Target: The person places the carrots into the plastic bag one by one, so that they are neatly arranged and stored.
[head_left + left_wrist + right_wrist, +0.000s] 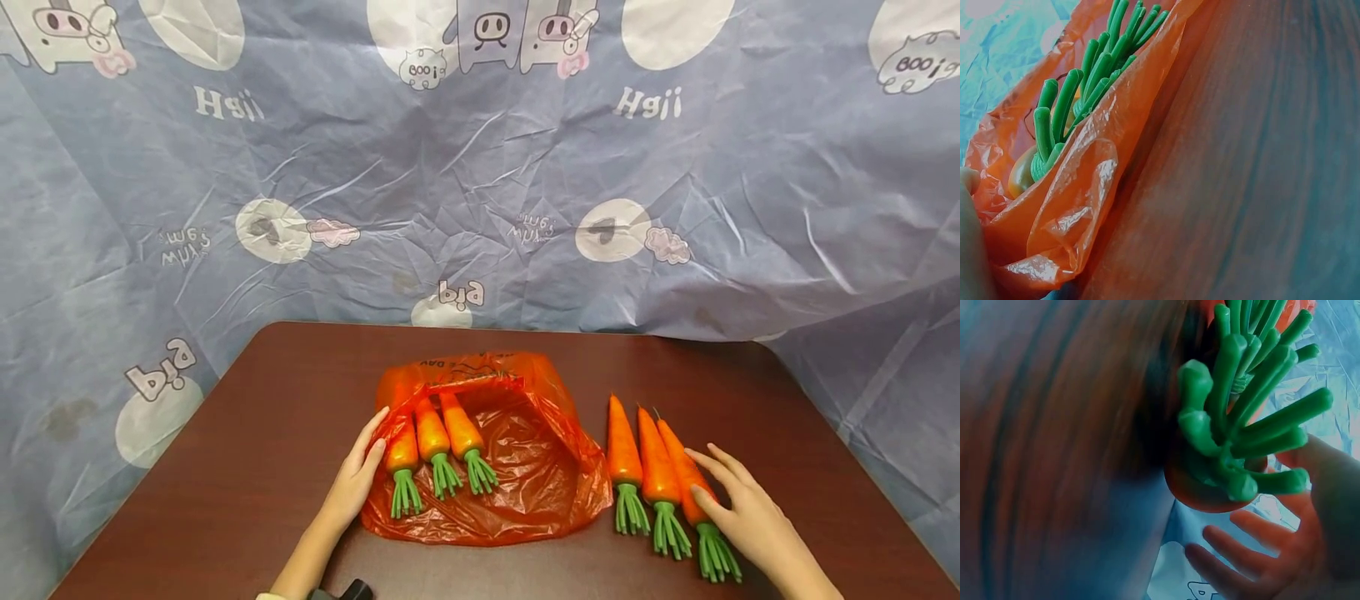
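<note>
A red plastic bag [525, 508] lies on the table with its mouth towards me, and three orange carrots with green stalks rest inside it, among them a middle carrot [432, 432]. My left hand [351, 483] holds the bag's left edge between thumb and fingers. Green stalks [1094, 75] poke out of the bag in the left wrist view. Right of the bag, three more carrots lie side by side. My right hand [750, 508] is at the rightmost carrot [686, 471], its fingers spread around the body. The right wrist view shows that carrot's green stalks [1241, 425] close up.
The brown table [247, 467] has rounded far corners. A blue-grey printed cloth [450, 183] hangs behind it and along both sides. A small black object [356, 590] shows at the bottom edge, near the left forearm.
</note>
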The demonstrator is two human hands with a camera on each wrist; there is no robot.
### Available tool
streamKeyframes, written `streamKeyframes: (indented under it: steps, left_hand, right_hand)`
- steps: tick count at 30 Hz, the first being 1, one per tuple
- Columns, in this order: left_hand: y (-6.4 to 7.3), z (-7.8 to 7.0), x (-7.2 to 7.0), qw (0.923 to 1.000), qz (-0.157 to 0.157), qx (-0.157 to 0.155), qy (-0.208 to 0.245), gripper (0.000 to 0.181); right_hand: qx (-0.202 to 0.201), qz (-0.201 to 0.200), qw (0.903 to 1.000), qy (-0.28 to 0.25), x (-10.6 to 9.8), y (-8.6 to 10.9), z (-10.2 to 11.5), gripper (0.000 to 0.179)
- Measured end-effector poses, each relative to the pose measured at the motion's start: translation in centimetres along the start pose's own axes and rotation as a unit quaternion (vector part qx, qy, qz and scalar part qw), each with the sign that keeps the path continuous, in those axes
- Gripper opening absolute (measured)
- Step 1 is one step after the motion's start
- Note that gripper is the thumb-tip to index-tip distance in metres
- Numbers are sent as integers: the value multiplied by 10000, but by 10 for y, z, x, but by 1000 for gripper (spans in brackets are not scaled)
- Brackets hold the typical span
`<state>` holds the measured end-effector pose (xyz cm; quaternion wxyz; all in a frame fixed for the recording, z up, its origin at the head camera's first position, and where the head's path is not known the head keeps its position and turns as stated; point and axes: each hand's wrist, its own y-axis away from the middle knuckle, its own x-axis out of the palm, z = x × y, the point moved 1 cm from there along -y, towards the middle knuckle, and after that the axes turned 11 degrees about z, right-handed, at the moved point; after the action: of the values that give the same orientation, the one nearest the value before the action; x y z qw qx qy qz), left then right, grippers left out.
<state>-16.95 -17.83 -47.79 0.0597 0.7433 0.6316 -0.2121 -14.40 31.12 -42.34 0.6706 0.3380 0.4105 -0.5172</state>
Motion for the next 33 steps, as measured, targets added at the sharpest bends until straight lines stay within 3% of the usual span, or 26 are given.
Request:
streamKeyframes:
  steps: [7,11,17,23,28,33]
  left_hand:
    - [-1,0,0,9999,13,108,31,45]
    - [-1,0,1,10000,-8,95,8,44]
    - [0,0,0,10000,-7,-21,-44,44]
    - [-1,2,0,10000,-8,11,-51,44]
    - [-1,2,0,10000,8,-14,-18,44]
    - [0,1,1,9999,-11,-93,-88,44]
  right_hand:
    - [-376,-326,9988,38,7,-1,-1,32]
    - [-259,-12,9996,-116,9,-1,0,38]
    - [-363,158,9991,-142,11,1,0,45]
    - [14,314,9994,-148,5,5,1,46]
    - [13,-32,10000,-42,-10,5,9,46]
    - [-277,-645,9975,17,-22,6,28,45]
